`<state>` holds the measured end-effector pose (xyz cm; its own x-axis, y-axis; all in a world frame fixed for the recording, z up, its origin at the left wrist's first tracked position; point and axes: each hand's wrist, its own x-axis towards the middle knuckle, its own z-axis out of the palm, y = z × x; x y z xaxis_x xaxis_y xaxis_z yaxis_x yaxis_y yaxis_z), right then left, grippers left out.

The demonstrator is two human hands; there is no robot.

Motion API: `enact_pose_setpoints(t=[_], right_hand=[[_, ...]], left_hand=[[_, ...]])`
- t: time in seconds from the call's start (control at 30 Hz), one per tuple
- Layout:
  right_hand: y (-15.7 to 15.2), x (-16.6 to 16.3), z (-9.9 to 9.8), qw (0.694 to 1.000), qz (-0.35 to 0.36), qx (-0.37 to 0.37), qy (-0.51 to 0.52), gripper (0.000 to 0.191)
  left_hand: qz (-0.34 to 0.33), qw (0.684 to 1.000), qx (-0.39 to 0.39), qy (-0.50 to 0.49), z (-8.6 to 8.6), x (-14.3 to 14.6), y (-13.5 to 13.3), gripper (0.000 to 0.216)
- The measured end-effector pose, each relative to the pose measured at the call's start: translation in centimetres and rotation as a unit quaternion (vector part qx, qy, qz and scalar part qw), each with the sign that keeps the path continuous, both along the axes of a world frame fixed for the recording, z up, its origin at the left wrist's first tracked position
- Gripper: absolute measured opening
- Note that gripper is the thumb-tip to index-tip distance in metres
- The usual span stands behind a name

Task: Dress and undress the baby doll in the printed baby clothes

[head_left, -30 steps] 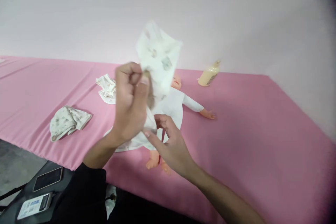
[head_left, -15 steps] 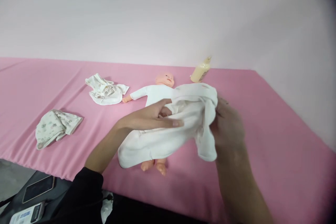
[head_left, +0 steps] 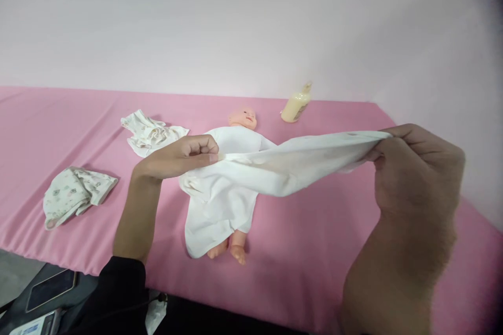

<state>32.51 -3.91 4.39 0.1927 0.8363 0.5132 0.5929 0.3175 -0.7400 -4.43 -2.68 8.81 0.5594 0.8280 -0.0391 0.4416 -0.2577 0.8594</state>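
A white cloth baby garment [head_left: 291,167] is stretched sideways between my hands above a baby doll [head_left: 242,117]. My left hand [head_left: 183,156] pinches one end of it between thumb and bent fingers, over the doll's chest. Off to the right, my right hand [head_left: 416,167] grips the other end, pulled taut. The rest of the garment hangs loose over the doll's lower body. The doll lies on its back in a white top; its head and its feet [head_left: 238,254] show, while its arms are hidden.
On the pink sheet [head_left: 306,251] lie a crumpled printed baby garment [head_left: 151,133] and a folded printed cloth [head_left: 76,196], both at left. A pump bottle of pale yellow liquid [head_left: 295,106] stands near the wall. A phone [head_left: 52,289] rests below the sheet's front edge.
My right hand has moved right and my left hand slightly left, drawing the bunched garment out into a taut strip. My left fingers have closed on the cloth.
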Motion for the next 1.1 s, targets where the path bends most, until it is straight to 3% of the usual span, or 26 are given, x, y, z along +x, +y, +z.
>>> enact_pose_setpoints(t=[0.1,0.2,0.27,0.33,0.4,0.47,0.57,0.6,0.67,0.83,1.1], right_hand=[[-0.6,-0.4,1.1,0.993,-0.108,-0.001,0.056,0.023],[-0.7,-0.2,1.8,0.990,-0.122,-0.066,0.016,0.023],[-0.6,0.0,1.8,0.991,-0.065,-0.115,-0.036,0.022],[-0.5,-0.5,1.5,0.983,0.039,-0.151,-0.099,0.034],[-0.6,-2.2,1.1,0.961,0.151,-0.160,-0.167,0.055],[-0.8,-4.7,0.8,0.935,0.240,-0.143,-0.218,0.064],[-1.0,-8.3,0.7,0.894,0.357,-0.144,-0.230,0.041],[-1.0,-8.9,0.8,0.894,0.366,-0.143,-0.215,0.032],[-1.0,-8.9,1.1,0.917,0.339,-0.134,-0.166,0.025],[-1.5,-5.3,2.2,0.982,0.149,-0.070,-0.089,0.022],[-2.2,-4.6,3.3,0.998,-0.035,-0.007,-0.053,0.035]], left_hand=[[-0.001,0.999,0.022,0.047,0.5,-0.4,-0.5,0.031],[0.013,0.992,0.068,0.105,0.9,0.0,-1.2,0.034],[0.020,0.987,0.089,0.129,1.1,0.6,-1.7,0.037],[0.005,0.986,0.097,0.134,1.2,1.2,-2.2,0.038],[-0.023,0.987,0.101,0.123,1.3,1.8,-2.7,0.035],[-0.054,0.988,0.102,0.104,1.3,2.2,-3.2,0.032],[-0.089,0.988,0.104,0.073,1.4,2.4,-3.8,0.029],[-0.087,0.988,0.106,0.067,1.5,2.2,-4.0,0.029],[-0.061,0.989,0.116,0.063,1.7,1.6,-4.1,0.030],[0.023,0.985,0.143,0.098,2.2,-0.7,-3.6,0.037],[0.165,0.942,0.214,0.202,2.4,-2.7,-3.2,0.030]])
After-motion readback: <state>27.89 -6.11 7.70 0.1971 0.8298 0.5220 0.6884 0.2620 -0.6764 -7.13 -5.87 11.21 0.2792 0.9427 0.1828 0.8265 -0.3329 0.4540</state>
